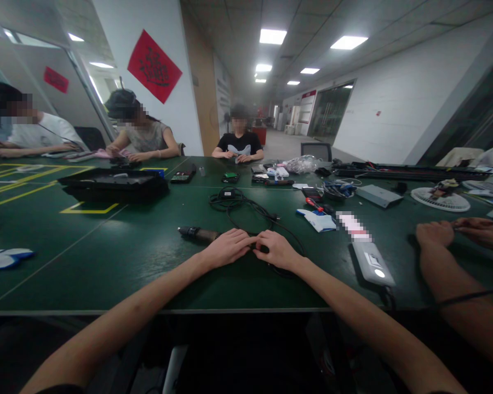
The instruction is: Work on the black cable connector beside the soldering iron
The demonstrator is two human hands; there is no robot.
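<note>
A corded electric screwdriver point(193, 233), straight-bodied with a black nose and a short tip, lies on the green table with its tip to the left. My left hand point(229, 247) is closed over the rear of its body, palm down. Fingers curled, my right hand point(276, 249) meets the left fingertips at the tool's tail end, where the hands hide most of the grip. Behind my hands a black cable point(246, 205) lies in loose coils and runs around to the right of my right hand.
A black tray point(115, 185) stands at left. Gloves point(320, 220), a red-handled screwdriver point(313, 204) and a grey-white power strip point(372, 262) lie to the right. A neighbour's hands point(435, 235) are at far right. Several people sit around the table point(107, 262).
</note>
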